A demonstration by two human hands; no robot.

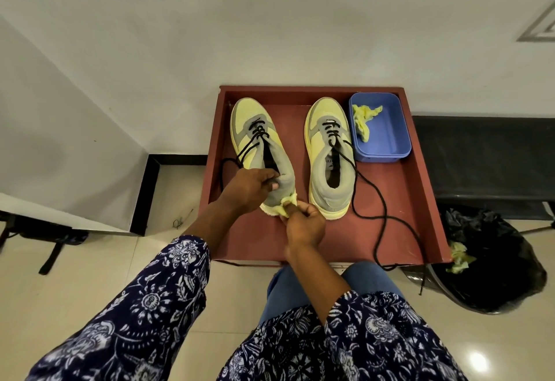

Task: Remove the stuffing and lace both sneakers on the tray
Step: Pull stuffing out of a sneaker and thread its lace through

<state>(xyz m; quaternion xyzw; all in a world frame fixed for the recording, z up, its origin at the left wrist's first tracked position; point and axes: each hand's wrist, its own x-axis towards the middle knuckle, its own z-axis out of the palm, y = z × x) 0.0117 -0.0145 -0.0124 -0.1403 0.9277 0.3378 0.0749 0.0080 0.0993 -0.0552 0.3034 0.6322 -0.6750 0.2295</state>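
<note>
Two yellow-and-grey sneakers stand side by side on a red-brown tray, toes pointing away from me. My left hand grips the heel collar of the left sneaker. My right hand pinches a wad of yellow stuffing at that sneaker's heel. The right sneaker stands alone, its opening dark. Black laces are threaded through only the front eyelets of both shoes. The right sneaker's loose lace trails over the tray's near edge.
A blue plastic tub at the tray's far right holds a yellow stuffing piece. A bin lined with a black bag stands on the tiled floor to the right, with more yellow stuffing on its rim. White wall lies behind the tray.
</note>
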